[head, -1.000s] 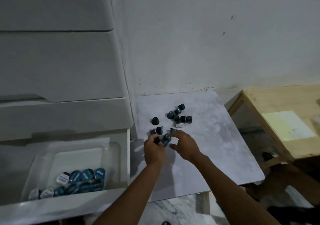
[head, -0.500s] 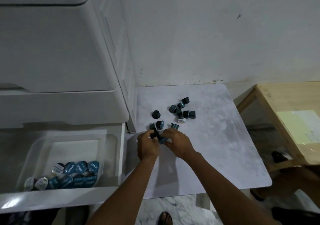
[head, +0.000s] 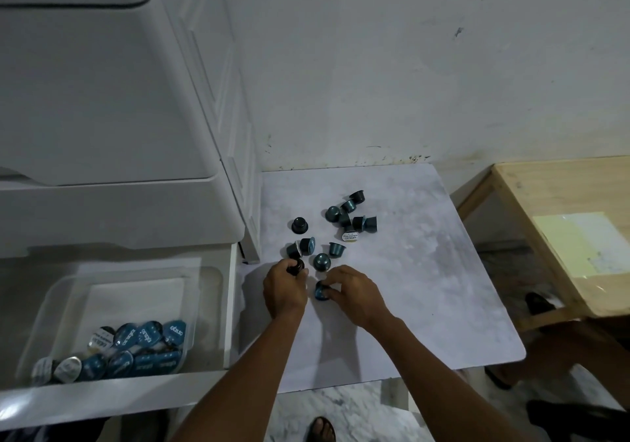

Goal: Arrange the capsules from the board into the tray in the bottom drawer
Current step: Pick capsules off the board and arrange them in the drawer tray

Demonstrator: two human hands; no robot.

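Note:
Several dark teal capsules (head: 351, 218) lie scattered on the pale marbled board (head: 426, 288). My left hand (head: 284, 291) is closed around a black capsule (head: 297, 266) near the board's left side. My right hand (head: 354, 293) pinches a teal capsule (head: 320, 291) just beside it. One teal capsule (head: 321, 261) stands right above both hands. At lower left the bottom drawer (head: 102, 397) stands pulled out, with a clear plastic tray (head: 201, 291) in it. Several capsules (head: 136, 349) lie in rows along the tray's near side, foil lids up.
A white drawer cabinet (head: 112, 118) rises at left, its upper drawers closed. A wooden table (head: 562, 230) with a yellowish sheet stands to the right. A wall runs behind the board. My foot (head: 320, 429) shows on the marble floor below.
Both hands have drawn back a little toward me from the capsule pile, each now holding a capsule. The view has tilted and shifted slightly.

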